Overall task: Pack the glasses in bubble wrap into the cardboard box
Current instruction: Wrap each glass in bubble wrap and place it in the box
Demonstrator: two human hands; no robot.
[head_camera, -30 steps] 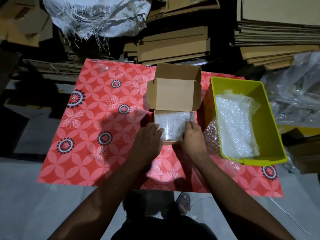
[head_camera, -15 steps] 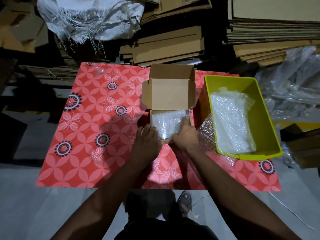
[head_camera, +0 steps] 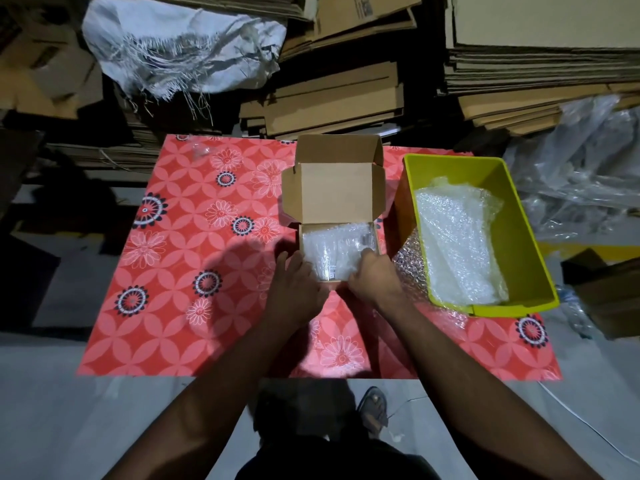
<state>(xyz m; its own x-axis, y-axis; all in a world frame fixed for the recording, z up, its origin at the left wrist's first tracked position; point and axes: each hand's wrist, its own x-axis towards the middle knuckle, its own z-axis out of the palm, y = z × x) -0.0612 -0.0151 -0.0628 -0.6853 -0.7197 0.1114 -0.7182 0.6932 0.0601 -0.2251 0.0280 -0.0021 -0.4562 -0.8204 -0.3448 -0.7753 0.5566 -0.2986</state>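
Hands (head_camera: 337, 284) now press deeper on the bubble-wrapped glasses (head_camera: 334, 252) (inside the cardboard box (head_camera: 334, 188)), closer together.

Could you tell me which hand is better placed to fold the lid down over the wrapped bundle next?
Probably the left hand: it rests at the cardboard box's near left corner, apparently free, while the right hand presses on the bubble-wrapped bundle inside.

Your small brown cardboard box (head_camera: 335, 188) sat open on the red flowered cloth, its lid flap standing upright behind the tray and side tabs folded out. The bubble-wrapped glasses (head_camera: 334, 252) lay inside, a clear, bumpy bundle filling the tray almost wall to wall.
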